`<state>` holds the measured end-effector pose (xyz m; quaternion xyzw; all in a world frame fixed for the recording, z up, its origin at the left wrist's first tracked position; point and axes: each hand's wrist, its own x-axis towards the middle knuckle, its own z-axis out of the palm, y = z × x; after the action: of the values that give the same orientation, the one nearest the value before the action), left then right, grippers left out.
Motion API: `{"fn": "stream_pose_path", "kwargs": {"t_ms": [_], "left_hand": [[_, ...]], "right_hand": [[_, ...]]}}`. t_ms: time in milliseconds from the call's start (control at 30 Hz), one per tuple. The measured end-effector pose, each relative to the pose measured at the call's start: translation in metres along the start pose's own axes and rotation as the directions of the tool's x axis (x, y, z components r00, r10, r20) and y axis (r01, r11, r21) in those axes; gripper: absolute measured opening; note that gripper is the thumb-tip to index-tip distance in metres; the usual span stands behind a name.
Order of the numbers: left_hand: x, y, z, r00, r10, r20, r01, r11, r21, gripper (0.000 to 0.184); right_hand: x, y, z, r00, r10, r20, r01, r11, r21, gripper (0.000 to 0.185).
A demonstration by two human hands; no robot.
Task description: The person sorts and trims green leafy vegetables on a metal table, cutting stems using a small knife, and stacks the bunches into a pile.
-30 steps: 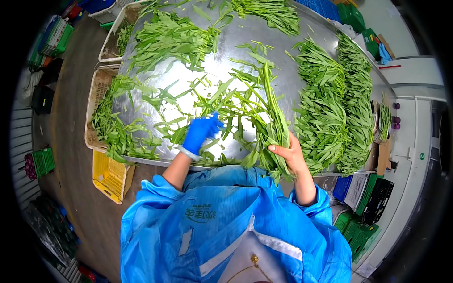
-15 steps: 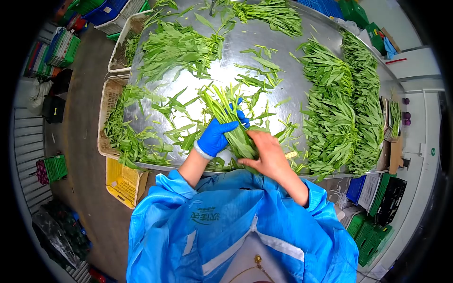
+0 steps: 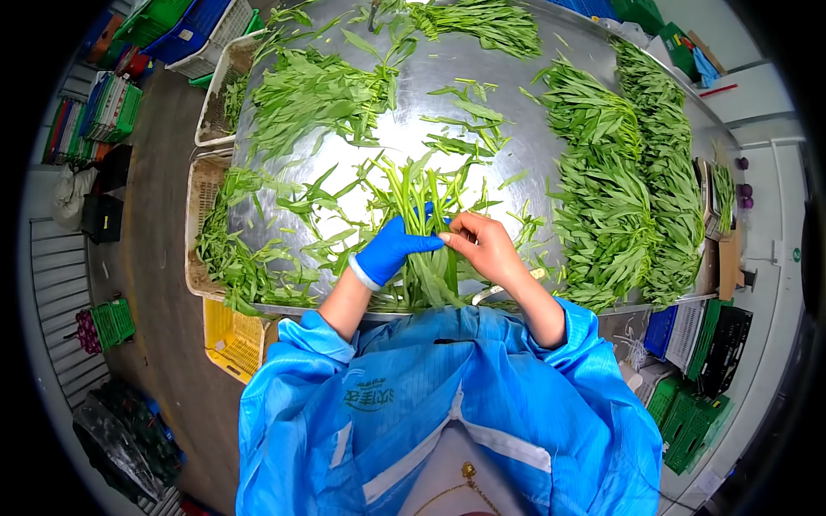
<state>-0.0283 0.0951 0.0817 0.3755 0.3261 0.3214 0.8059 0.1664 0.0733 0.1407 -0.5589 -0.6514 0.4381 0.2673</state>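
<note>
Fingers of the left hand (image 3: 397,250) are partly hidden behind the stems (image 3: 410,196), a pale object (image 3: 489,294) is partly covered by the right wrist (image 3: 520,280), and the metal table (image 3: 516,96) is cut off above

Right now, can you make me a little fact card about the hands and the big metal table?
Left hand: in a blue glove, gripping a bunch of leafy green stems
Right hand: bare, up against the same bunch
Table: shiny metal, loose leaves scattered on it
Table's right side: leafy rows
Beyond its left edge: off-white crate with greens
</note>
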Motion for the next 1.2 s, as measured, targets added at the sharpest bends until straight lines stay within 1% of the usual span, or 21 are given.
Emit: {"fn": "stream_pose_path", "kwargs": {"t_ms": [100, 200, 267, 333, 433, 467, 500, 533, 567, 633, 700, 767, 867, 900, 967, 1033, 1067, 1100, 1133, 1167, 1200], "left_hand": [[-0.006, 0.015, 0.006, 0.998, -0.060, 0.030, 0.057, 0.991, 0.120, 0.058], [-0.007, 0.012, -0.001, 0.997, -0.072, -0.029, 0.073, 0.997, 0.036, 0.060], [-0.010, 0.023, -0.004, 0.989, -0.148, 0.020, 0.149, 0.988, -0.041, 0.059], [-0.015, 0.032, 0.000, 0.979, -0.201, 0.020, 0.202, 0.975, -0.097, 0.056], [-0.015, 0.028, -0.007, 0.975, -0.196, 0.106, 0.204, 0.977, -0.068, 0.054], [-0.016, 0.027, -0.007, 0.981, -0.176, 0.086, 0.182, 0.981, -0.067, 0.052], [-0.016, 0.027, -0.007, 0.982, -0.174, 0.078, 0.179, 0.981, -0.071, 0.054], [-0.017, 0.027, -0.007, 0.982, -0.173, 0.071, 0.178, 0.981, -0.072, 0.056], [-0.016, 0.028, -0.007, 0.983, -0.170, 0.067, 0.175, 0.982, -0.070, 0.058], [-0.018, 0.029, -0.003, 0.981, -0.187, 0.056, 0.190, 0.980, -0.059, 0.062], [-0.018, 0.032, 0.003, 0.984, -0.169, 0.059, 0.171, 0.985, -0.022, 0.064], [-0.018, 0.035, 0.014, 0.988, -0.131, 0.076, 0.129, 0.991, 0.033, 0.065], [-0.023, 0.038, 0.018, 0.978, -0.199, 0.069, 0.194, 0.978, 0.073, 0.065], [-0.025, 0.038, 0.017, 0.974, -0.217, 0.062, 0.212, 0.973, 0.088, 0.065], [-0.026, 0.033, 0.007, 0.971, -0.231, 0.066, 0.225, 0.970, 0.091, 0.064], [-0.031, 0.030, 0.003, 0.975, -0.222, 0.022, 0.219, 0.971, 0.095, 0.063], [-0.033, 0.036, 0.009, 0.978, -0.207, 0.014, 0.205, 0.976, 0.075, 0.059], [-0.033, 0.035, 0.009, 0.975, -0.217, 0.039, 0.217, 0.976, 0.028, 0.058], [-0.034, 0.033, 0.008, 0.971, -0.229, 0.066, 0.231, 0.973, -0.017, 0.058], [-0.034, 0.032, 0.008, 0.967, -0.239, 0.094, 0.245, 0.968, -0.062, 0.057], [-0.034, 0.032, 0.011, 0.960, -0.264, 0.097, 0.270, 0.961, -0.064, 0.054]], "right_hand": [[-0.001, 0.005, -0.004, 0.986, 0.119, 0.121, -0.122, 0.992, 0.021, 0.023], [-0.002, 0.005, -0.013, 0.971, 0.172, 0.166, -0.191, 0.975, 0.110, 0.021], [-0.002, 0.008, -0.020, 0.971, 0.153, 0.184, -0.223, 0.861, 0.457, 0.019], [-0.006, 0.000, -0.035, 0.953, 0.156, 0.260, -0.302, 0.554, 0.776, 0.017], [-0.001, 0.036, -0.049, 0.989, -0.144, 0.025, -0.047, -0.153, 0.987, 0.017], [0.000, 0.032, -0.060, 0.993, -0.075, -0.094, 0.080, -0.181, 0.980, 0.018], [0.001, 0.024, -0.072, 0.977, -0.002, -0.211, 0.207, -0.200, 0.958, 0.019], [0.002, 0.022, -0.078, 0.970, 0.019, -0.242, 0.243, -0.052, 0.969, 0.018], [0.003, 0.026, -0.081, 0.982, 0.071, -0.174, 0.147, 0.282, 0.948, 0.018], [0.004, 0.029, -0.060, 0.979, 0.175, -0.104, -0.117, 0.901, 0.417, 0.030], [0.004, 0.023, -0.031, 0.996, 0.084, -0.044, -0.071, 0.969, 0.238, 0.036], [0.002, 0.005, -0.016, 0.950, 0.268, 0.158, -0.310, 0.768, 0.560, 0.031], [0.009, 0.020, -0.020, 0.921, 0.152, 0.358, -0.255, 0.931, 0.261, 0.032], [0.007, 0.025, -0.028, 0.936, 0.136, 0.324, -0.301, 0.788, 0.538, 0.031], [0.002, 0.040, -0.050, 0.958, 0.135, 0.254, -0.284, 0.297, 0.912, 0.030], [0.006, 0.061, -0.074, 0.995, -0.041, 0.090, -0.084, 0.135, 0.987, 0.022], [0.006, 0.061, -0.073, 0.999, 0.007, 0.046, -0.041, 0.591, 0.806, 0.019], [0.006, 0.061, -0.071, 1.000, 0.019, -0.019, -0.009, 0.904, 0.427, 0.019], [0.005, 0.058, -0.070, 0.996, -0.002, -0.085, -0.003, 0.998, -0.055, 0.023], [-0.005, 0.036, -0.066, 0.970, -0.237, -0.046, 0.160, 0.771, -0.616, 0.042], [-0.006, 0.020, -0.065, 0.926, -0.376, 0.027, 0.277, 0.628, -0.727, 0.047]]}}
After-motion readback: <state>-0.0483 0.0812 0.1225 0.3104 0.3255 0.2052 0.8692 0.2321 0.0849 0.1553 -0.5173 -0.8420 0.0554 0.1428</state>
